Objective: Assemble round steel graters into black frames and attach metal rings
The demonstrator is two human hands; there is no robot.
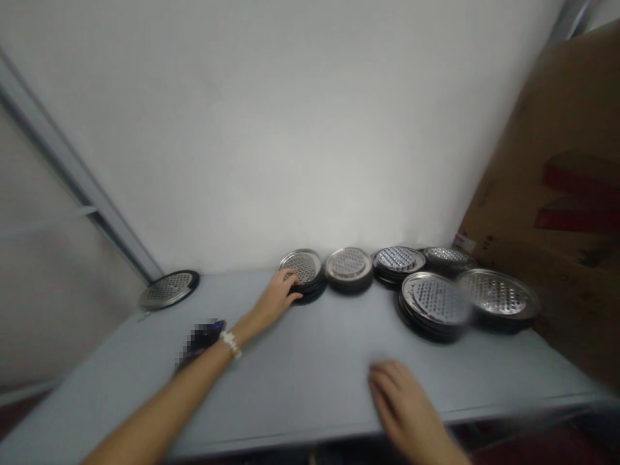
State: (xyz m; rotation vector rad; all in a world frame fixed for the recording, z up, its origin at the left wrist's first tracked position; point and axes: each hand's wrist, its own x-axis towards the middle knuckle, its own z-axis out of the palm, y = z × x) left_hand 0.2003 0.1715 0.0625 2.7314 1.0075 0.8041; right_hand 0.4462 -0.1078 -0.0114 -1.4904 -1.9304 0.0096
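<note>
My left hand point(281, 289), with a white bracelet at the wrist, reaches to the back of the table. Its thumb and fingers grip the left edge of a round grater point(305, 265), a perforated metal disc atop a dark-rimmed stack. Just right of it stands another stack of round graters point(347, 265), untouched. Over the front of the table is my right hand point(400, 397), slightly blurred, its fingers loosely extended and holding nothing. Nearest to it is a front stack of round graters point(433, 298).
More grater stacks point(398, 259) stand along the back right, one point(498, 294) near a large cardboard box point(557, 213). A lone round grater point(169, 289) lies at the far left. Beside my left forearm is a dark, partly pixelated object point(201, 339) on the grey table point(310, 387).
</note>
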